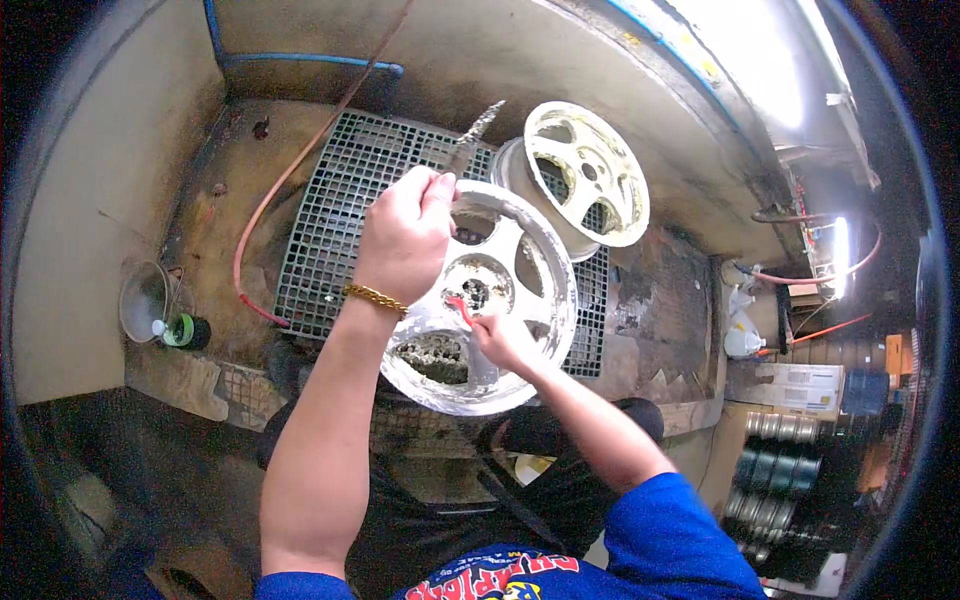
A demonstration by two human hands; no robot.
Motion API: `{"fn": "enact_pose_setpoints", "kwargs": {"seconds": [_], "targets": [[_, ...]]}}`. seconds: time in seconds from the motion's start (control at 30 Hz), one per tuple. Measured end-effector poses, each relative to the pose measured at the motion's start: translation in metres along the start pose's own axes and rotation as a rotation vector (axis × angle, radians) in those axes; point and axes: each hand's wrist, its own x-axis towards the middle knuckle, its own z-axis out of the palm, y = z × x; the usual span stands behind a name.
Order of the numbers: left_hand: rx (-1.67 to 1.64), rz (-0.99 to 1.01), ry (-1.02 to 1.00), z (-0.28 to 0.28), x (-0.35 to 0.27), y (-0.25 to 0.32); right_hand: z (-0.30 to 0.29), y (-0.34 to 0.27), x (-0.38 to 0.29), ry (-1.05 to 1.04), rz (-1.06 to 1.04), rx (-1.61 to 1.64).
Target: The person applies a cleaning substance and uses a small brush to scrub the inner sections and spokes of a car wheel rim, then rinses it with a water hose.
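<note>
A white-coated alloy car wheel (491, 390) faces up before me, with patchy, flaking coating on its rim and spokes. My left hand (409, 229), wearing a gold chain bracelet, grips a narrow tool (469, 142) above the wheel's far rim. Pale flakes cover the tool's tip; its exact kind is unclear. Over the lower spokes, my right hand (504, 343) holds a small red tool (460, 306) whose end reaches the hub recess (480, 274). Crumbly residue shows around the hub and in a spoke opening. The fingers partly hide the red tool.
Another pale wheel (589, 172) leans on the grating (375, 157) behind. A hose (259, 202) curves along the left side. A clear bowl (145, 300) and a green-and-black container (187, 331) stand at left. Walls enclose the basin; stacked wheels (776, 469) sit at right.
</note>
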Motion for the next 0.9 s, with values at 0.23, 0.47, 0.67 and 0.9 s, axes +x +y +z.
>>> {"fn": "enact_pose_setpoints", "kwargs": {"seconds": [0.23,0.47,0.67,0.9], "targets": [[0.071,0.119,0.022,-0.004,0.004,-0.009,-0.06,0.0,0.089,0.126,-0.799,-0.863],[0.093,0.097,0.041,-0.01,0.0,-0.003,-0.05,-0.018,0.096,0.102,-0.756,-0.651],[0.067,0.071,0.022,-0.012,-0.007,0.009,-0.028,-0.01,0.031,-0.238,0.049,-0.35],[0.086,0.114,0.008,-0.006,-0.009,0.002,0.015,-0.052,0.013,-0.049,0.69,1.535]]}}
